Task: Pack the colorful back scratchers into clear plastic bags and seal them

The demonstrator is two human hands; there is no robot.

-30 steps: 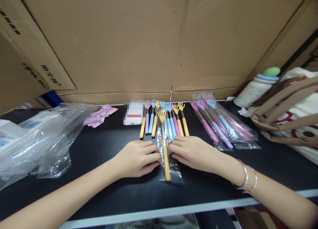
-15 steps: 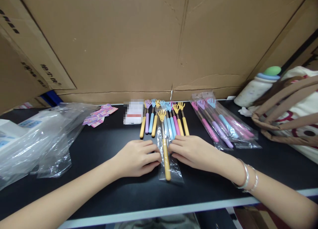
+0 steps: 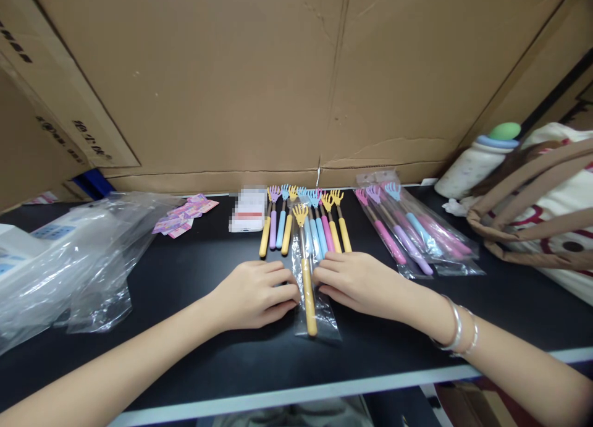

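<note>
A yellow back scratcher (image 3: 308,291) lies inside a clear plastic bag (image 3: 327,322) on the black table (image 3: 194,279), its claw end pointing away from me. My left hand (image 3: 252,294) rests at the bag's left edge, fingers together and curled onto the plastic. My right hand (image 3: 356,283) does the same at the right edge, with two silver bangles on that wrist. Just beyond the bag lies a row of several loose back scratchers (image 3: 301,226) in yellow, purple, blue and pink.
Several bagged back scratchers (image 3: 412,235) lie to the right. A tan-handled tote bag (image 3: 546,217) and a bottle (image 3: 477,161) stand at far right. Crumpled clear bags (image 3: 78,254), pink labels (image 3: 183,217) and a white pack (image 3: 248,212) lie left. Cardboard boxes (image 3: 278,75) wall the back.
</note>
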